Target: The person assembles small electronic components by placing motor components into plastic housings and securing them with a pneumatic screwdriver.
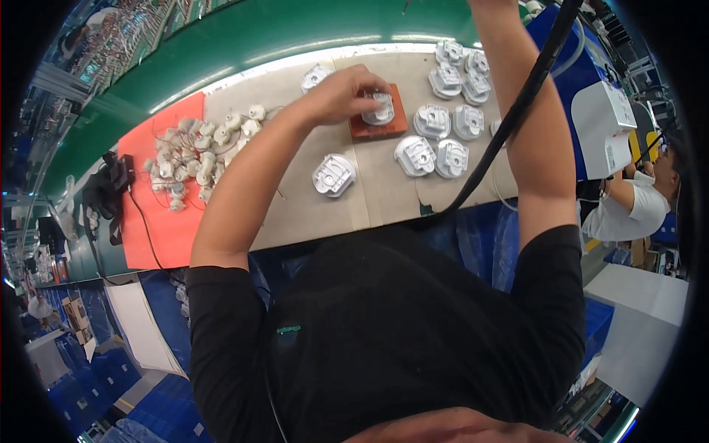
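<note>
My left hand point(347, 96) reaches over an orange-brown block point(378, 133) with fingers bent. Thumb and fingers close on a round white plastic housing point(380, 111) lying on top of that block. Part of this housing is hidden by the fingers. My right forearm point(535, 118) stretches up to the far edge of the picture, where the hand is cut off from view. A single similar housing point(334, 176) lies nearer to me, left of the block. Another housing point(315, 77) sits behind my left wrist.
Several white housings point(433, 122) are grouped right of the block. At left, small cream motors with wires point(199, 151) cover part of a red-orange sheet point(140, 221). A black cable point(509, 125) crosses before my right arm. A person point(635, 207) sits at far right.
</note>
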Demonstrator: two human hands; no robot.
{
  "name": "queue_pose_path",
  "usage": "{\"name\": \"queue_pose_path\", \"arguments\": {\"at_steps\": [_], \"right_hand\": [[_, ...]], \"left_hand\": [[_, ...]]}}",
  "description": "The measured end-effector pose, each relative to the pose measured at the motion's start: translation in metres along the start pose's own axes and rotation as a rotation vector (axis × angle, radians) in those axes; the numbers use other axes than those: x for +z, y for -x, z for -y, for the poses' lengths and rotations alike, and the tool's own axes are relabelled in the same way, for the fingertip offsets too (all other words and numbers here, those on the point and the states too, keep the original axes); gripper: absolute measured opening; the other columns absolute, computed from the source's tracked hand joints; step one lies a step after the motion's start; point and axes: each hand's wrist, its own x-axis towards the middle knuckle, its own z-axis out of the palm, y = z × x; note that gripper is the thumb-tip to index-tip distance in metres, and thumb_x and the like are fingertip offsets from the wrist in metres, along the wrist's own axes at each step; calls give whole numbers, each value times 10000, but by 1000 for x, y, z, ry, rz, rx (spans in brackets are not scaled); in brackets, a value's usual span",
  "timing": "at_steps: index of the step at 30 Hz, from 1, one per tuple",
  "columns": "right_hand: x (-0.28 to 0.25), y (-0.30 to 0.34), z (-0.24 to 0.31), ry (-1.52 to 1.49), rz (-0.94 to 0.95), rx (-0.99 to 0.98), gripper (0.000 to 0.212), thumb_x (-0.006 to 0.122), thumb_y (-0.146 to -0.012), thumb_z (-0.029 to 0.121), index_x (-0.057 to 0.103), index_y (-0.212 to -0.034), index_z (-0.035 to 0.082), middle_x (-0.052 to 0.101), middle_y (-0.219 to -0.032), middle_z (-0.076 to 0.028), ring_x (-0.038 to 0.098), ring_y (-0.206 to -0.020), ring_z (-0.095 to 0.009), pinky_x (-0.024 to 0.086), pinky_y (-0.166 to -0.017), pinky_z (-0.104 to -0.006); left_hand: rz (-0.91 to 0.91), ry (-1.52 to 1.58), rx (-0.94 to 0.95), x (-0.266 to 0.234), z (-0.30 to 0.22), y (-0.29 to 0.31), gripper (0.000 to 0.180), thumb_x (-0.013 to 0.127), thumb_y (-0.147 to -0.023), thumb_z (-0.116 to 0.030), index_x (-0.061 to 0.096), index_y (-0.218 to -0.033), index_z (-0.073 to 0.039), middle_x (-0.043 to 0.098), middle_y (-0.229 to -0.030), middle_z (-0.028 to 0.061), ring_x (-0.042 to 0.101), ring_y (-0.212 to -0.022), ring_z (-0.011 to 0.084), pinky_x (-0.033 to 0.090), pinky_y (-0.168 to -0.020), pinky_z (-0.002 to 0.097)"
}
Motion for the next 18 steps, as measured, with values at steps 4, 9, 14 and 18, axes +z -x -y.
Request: {"name": "queue_pose_path", "arguments": {"at_steps": [4,9,14,18], "right_hand": [[19,-30,-9,-179,233,298,443,770,-877,379,649,-999,-30,670,-835,-61,620,-748,-150,498,-670,-302],[7,-14,2,-348,166,237,323,741,-911,322,624,-998,34,563,-751,13,516,-628,-89,426,-560,-261],[-15,42,2,-440,178,331,337,743,-923,197,591,-1170,26,560,-853,41,497,-692,-51,406,-617,-216],[-27,73,-9,-445,172,314,448,752,-919,183,554,-1279,4,591,-944,12,525,-804,-69,424,-725,-207]], "left_hand": [[59,61,-82,-5,-4,-4,322,733,-880,-93,679,-1194,-49,650,-1064,59,617,-948,153,514,-862,294],[84,74,-28,-2,8,-9,385,745,-845,-138,672,-1206,-26,639,-955,96,611,-877,223,505,-829,335],[98,123,-128,-7,5,-4,336,741,-873,-67,671,-1199,-29,679,-1017,54,618,-915,124,514,-829,276],[125,120,-139,-6,0,-8,352,766,-859,-62,675,-1197,-33,657,-939,10,594,-848,99,502,-770,257]]}}
